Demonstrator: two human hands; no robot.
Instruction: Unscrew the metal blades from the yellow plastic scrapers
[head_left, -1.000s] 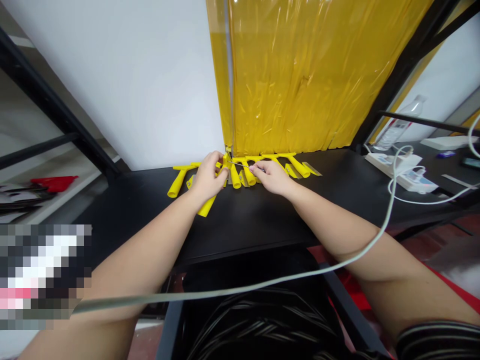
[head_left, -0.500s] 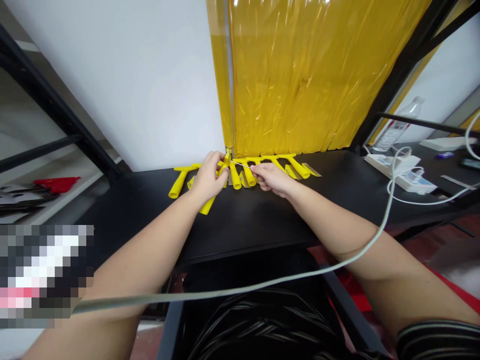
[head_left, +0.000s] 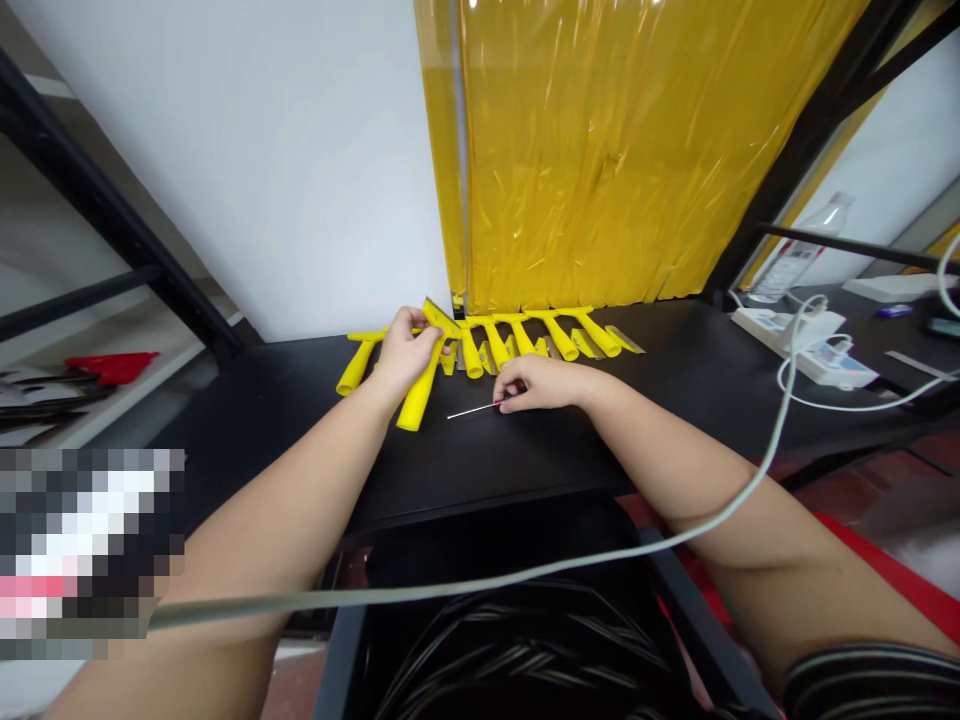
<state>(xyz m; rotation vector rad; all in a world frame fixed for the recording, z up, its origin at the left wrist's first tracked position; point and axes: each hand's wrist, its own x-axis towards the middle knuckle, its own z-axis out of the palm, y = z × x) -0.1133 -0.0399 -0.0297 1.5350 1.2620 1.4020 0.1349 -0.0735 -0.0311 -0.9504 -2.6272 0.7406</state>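
Observation:
My left hand (head_left: 409, 350) is closed around a yellow T-shaped scraper (head_left: 421, 392), whose tube handle points down toward me. The scraper's wide head tilts up beyond my fingers, with a metal piece along its edge. Lower and to the right, my right hand (head_left: 536, 383) pinches a thin screwdriver (head_left: 472, 411). Its bare metal shaft points left over the black tabletop, apart from the scraper, and a bit of dark red handle shows at my fingers. Behind both hands lies a row of several more yellow scrapers (head_left: 561, 336), some with metal blades in view.
A black shelf top (head_left: 300, 400) carries everything. A white panel (head_left: 300, 150) and yellow plastic sheeting (head_left: 600, 150) rise behind. On the right are a white power strip (head_left: 817, 345) and a plastic bottle (head_left: 806, 250). A pale cable (head_left: 525, 578) crosses low in front of me.
My right hand has drawn the screwdriver back from the scraper, down toward me. The scraper in my left hand has turned, so its head now shows more fully.

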